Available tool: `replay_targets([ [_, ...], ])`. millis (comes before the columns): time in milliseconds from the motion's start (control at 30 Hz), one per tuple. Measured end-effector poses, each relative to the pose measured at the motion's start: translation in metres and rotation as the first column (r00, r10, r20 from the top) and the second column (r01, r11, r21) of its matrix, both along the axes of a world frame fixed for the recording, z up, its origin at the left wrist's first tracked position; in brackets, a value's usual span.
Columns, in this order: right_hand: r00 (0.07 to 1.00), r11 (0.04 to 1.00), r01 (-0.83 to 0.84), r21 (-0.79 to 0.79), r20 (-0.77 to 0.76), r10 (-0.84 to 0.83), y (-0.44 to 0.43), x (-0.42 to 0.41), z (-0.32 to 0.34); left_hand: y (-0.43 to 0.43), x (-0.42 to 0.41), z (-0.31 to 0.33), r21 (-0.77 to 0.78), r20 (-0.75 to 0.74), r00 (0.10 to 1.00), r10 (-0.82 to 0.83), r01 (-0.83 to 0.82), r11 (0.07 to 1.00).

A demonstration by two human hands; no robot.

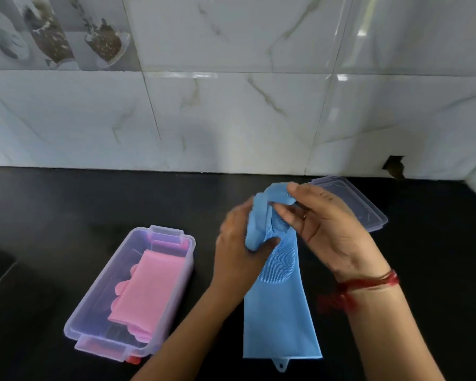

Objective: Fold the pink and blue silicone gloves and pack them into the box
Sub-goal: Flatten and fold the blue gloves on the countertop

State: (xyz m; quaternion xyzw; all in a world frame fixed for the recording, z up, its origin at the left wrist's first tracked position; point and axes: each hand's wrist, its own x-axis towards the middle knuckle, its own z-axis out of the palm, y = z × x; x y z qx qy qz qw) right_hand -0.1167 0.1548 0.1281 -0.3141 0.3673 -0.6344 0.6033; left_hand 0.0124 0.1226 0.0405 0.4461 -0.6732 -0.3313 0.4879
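Note:
A blue silicone glove (279, 312) lies on the black counter, cuff toward me, its bristled palm facing up. Its finger end is lifted and bent back. My left hand (238, 254) grips the glove's left side near the fingers, and my right hand (333, 224) pinches the fingertips at the top. To the left stands a clear plastic box (94, 306), with a folded pink glove (149, 287) lying inside it.
The box's clear lid (368, 204) lies flat behind my right hand, near the wall. A marble-tiled wall (231, 105) rises at the back of the black counter (52, 204). A red thread is tied on my right wrist.

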Motion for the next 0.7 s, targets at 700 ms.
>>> replay_targets([
  [700,0.907,0.927,0.182,0.328,-0.421,-0.029,0.009,-0.025,-0.167,-0.024,0.0,-0.066,0.73,-0.346,0.938,0.009,0.263,0.631],
])
